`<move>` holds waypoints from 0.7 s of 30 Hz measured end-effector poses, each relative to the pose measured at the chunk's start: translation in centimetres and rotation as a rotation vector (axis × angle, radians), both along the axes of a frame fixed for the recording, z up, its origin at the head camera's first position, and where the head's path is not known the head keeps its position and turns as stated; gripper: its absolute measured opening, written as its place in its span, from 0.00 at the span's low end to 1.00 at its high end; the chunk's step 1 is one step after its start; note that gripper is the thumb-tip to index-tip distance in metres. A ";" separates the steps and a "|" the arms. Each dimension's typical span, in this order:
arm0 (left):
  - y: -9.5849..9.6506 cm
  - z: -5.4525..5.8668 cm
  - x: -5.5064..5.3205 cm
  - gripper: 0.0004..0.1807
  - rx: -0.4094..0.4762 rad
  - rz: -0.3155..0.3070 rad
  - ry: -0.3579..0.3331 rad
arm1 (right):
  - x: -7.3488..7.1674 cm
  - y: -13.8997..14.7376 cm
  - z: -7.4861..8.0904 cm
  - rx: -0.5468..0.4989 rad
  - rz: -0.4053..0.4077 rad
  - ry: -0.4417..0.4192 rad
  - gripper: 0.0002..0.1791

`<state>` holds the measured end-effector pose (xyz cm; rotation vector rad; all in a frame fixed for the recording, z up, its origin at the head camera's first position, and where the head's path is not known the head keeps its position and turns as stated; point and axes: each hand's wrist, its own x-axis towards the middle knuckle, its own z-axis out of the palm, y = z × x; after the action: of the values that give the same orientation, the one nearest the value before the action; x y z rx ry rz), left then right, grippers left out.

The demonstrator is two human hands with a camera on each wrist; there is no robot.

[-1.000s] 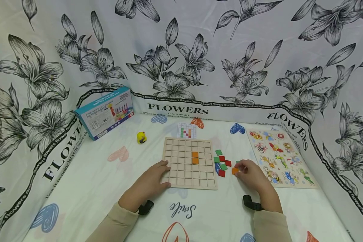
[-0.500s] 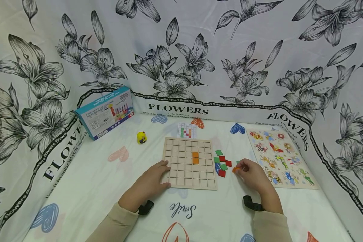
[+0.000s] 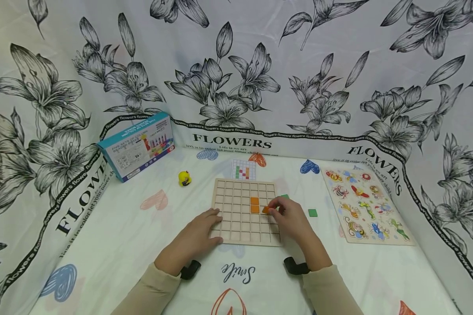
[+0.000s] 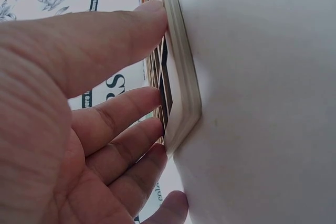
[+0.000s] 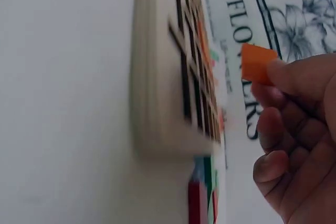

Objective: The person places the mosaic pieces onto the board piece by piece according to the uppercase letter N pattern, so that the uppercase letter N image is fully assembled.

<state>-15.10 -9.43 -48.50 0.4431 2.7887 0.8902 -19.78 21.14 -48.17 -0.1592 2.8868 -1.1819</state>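
A wooden grid board [image 3: 236, 227] lies flat on the table, with two orange square tiles [image 3: 254, 205] set one above the other in its cells. My left hand [image 3: 199, 229] rests on the board's left edge, its fingers spread and the fingertips touching the rim in the left wrist view. Thumb and finger of my right hand [image 3: 293, 218] pinch another orange tile [image 5: 256, 64], held over the right part of the board. In the head view this hand hides most of the loose tiles; a red tile [image 5: 197, 203] shows beside the board in the right wrist view.
A pattern card [image 3: 243, 169] lies behind the board. One green tile [image 3: 312, 212] is off to the right, near an insect picture board [image 3: 366, 205]. A yellow toy duck [image 3: 184, 178] and a blue-topped box [image 3: 138, 146] stand to the left.
My right hand has carried the orange tile leftward from the right of the loose tiles to above the board. A green tile it partly covered is now exposed. The left hand stays put.
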 end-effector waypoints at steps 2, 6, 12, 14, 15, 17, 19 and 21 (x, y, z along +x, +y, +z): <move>0.0 0.0 0.0 0.34 0.001 0.000 -0.003 | -0.4 -1.0 0.0 0.008 0.011 -0.008 0.03; 0.2 -0.2 -0.1 0.34 0.000 -0.001 -0.002 | -0.9 -2.3 -0.1 0.018 0.035 -0.027 0.03; 0.2 -0.3 0.0 0.33 0.009 -0.006 0.012 | -1.0 -3.0 -0.4 0.058 0.045 -0.045 0.04; 0.2 -0.3 0.0 0.34 0.009 -0.007 0.017 | -1.0 -3.0 -0.5 0.060 0.041 -0.045 0.04; 0.2 -0.3 0.0 0.34 0.006 -0.007 0.018 | -1.0 -3.0 -0.6 0.058 0.039 -0.045 0.04; 0.1 -0.3 0.0 0.34 0.003 -0.005 0.018 | -1.0 -3.0 -0.7 0.057 0.038 -0.050 0.05; 0.1 -0.2 0.0 0.34 -0.002 -0.004 0.018 | -0.9 -3.0 -0.7 0.055 0.040 -0.057 0.05; 0.1 -0.2 0.0 0.34 -0.003 -0.004 0.016 | -0.9 -3.1 -0.7 0.050 0.045 -0.068 0.05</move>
<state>-15.09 -9.34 -48.74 0.4566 2.8025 0.8856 -20.67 18.08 -48.88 -0.1792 2.8355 -1.0845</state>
